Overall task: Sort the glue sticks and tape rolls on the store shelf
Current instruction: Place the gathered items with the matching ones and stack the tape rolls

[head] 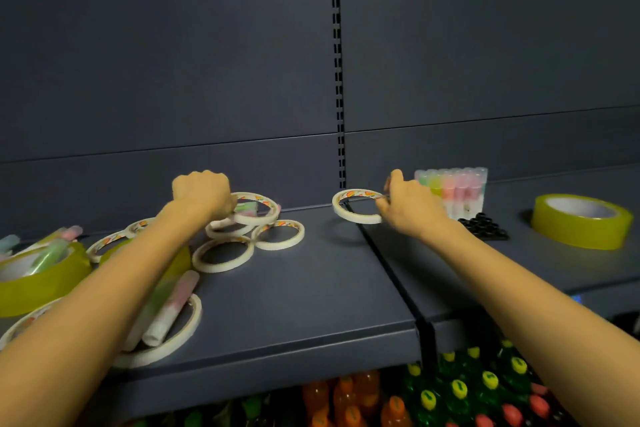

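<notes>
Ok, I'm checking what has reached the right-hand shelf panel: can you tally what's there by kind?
Wide yellow tape roll: 1
Bundle of upright glue sticks: 1
Cluster of small black pieces: 1
Thin white tape roll, pinched by the right hand over the seam: 1
Total: 4

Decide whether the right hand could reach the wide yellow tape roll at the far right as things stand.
Probably yes, though not freely: the right hand pinches a thin white tape ring, so it is occupied. The wide yellow tape roll lies flat on bare shelf, nothing on it.
</notes>
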Demonstrator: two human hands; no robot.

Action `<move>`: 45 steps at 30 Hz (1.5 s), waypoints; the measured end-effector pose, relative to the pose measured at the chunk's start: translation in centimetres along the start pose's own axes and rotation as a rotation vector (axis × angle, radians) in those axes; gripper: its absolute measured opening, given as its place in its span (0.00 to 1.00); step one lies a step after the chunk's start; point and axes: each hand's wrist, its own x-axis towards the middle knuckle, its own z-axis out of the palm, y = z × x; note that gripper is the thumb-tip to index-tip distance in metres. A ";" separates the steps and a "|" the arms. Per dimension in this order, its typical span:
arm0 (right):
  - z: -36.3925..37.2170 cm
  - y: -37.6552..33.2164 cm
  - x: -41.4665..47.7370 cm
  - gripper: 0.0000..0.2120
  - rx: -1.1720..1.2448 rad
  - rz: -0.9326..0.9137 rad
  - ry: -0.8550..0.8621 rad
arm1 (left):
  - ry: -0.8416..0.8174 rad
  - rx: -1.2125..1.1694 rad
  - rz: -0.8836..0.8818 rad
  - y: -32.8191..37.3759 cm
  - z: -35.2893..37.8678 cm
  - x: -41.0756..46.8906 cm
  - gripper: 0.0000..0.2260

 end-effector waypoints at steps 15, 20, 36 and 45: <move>-10.5 19.1 -5.8 0.12 -0.060 0.121 0.060 | 0.051 -0.403 0.245 20.1 -9.1 -7.3 0.18; -14.0 27.8 -8.8 0.13 -0.095 0.162 0.078 | 0.073 -0.489 0.296 28.5 -11.1 -10.2 0.16; -20.9 50.4 -13.0 0.14 -0.286 0.435 0.156 | 0.024 -0.541 0.642 54.8 -18.4 -11.5 0.17; -21.4 60.2 -7.8 0.11 -0.291 0.460 0.143 | -0.024 -0.465 0.672 66.1 -19.2 -6.5 0.15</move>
